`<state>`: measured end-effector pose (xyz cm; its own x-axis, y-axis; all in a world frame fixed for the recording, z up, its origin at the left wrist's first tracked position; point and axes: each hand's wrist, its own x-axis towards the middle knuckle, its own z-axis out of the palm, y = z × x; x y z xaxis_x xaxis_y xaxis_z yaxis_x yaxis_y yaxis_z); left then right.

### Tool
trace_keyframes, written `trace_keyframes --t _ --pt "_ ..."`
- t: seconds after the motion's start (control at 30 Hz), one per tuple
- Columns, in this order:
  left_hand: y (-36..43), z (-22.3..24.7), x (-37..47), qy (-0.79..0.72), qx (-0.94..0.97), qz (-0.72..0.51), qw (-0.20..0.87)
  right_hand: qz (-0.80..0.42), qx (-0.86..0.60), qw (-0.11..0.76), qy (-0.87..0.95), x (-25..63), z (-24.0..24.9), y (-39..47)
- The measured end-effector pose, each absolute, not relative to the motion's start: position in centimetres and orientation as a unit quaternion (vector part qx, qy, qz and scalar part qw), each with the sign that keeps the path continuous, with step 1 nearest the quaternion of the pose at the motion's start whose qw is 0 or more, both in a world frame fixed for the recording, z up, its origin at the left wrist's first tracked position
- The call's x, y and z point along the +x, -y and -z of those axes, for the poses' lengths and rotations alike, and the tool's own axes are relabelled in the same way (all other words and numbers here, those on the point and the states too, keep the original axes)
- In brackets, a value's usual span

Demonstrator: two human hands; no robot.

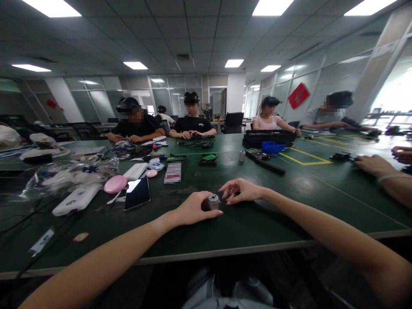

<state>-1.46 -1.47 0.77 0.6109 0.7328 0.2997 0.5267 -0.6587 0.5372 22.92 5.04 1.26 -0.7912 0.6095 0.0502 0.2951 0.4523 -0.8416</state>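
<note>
Nearest, between the two hands, a small metal cylinder (213, 200), perhaps a motor, stands about upright over the green table (251, 227). The left hand (193, 209) is curled round it, thumb along the near side and fingers behind. The right hand (241, 191) hovers just beside it, fingers bent and parted from the thumb, with nothing visible in its grasp.

The step in hand looks like steadying the cylinder so its top can be worked or inspected; a next touch would call for the left grip to stay firm while the right fingertips close the small gap.

Left of the left hand lie a dark-screened phone (137, 195), a round pink case (115, 184) and a white handheld device (76, 199), with a clear plastic bag (30, 182) behind. Ahead of both hands is a green circuit board (208, 157); beyond the right hand, a second cylinder (242, 156), a black bar (272, 166) and a blue tray (273, 147). Co-workers sit across the table.

The left fingertips and the cylinder's lower part are hidden, so contact with the table cannot be told. A co-worker's arm (395, 180) is cut off at the far right; the label on a pale packet (173, 172) is blurred out.
</note>
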Motion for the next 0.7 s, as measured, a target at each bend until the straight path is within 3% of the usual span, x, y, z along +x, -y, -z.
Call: trace_keyframes --t 0.37,0.43,0.6,0.7 --pt "1.5 -0.9 -1.4 -0.355 0.876 -0.254 0.204 -0.442 -0.258 0.201 0.835 22.7 -1.2 -5.0" --pt "1.5 -0.9 -1.5 -0.357 0.876 -0.253 0.204 -0.431 -0.268 0.261 0.821 22.4 -1.1 -5.0" --pt "1.5 -0.8 -1.5 -0.356 0.876 -0.255 0.203 -0.379 -0.290 0.508 0.717 19.9 -1.1 -3.8" --pt "1.4 -0.6 -1.4 -0.363 0.871 -0.257 0.207 -0.378 -0.250 0.526 0.720 18.2 -1.4 -2.1"
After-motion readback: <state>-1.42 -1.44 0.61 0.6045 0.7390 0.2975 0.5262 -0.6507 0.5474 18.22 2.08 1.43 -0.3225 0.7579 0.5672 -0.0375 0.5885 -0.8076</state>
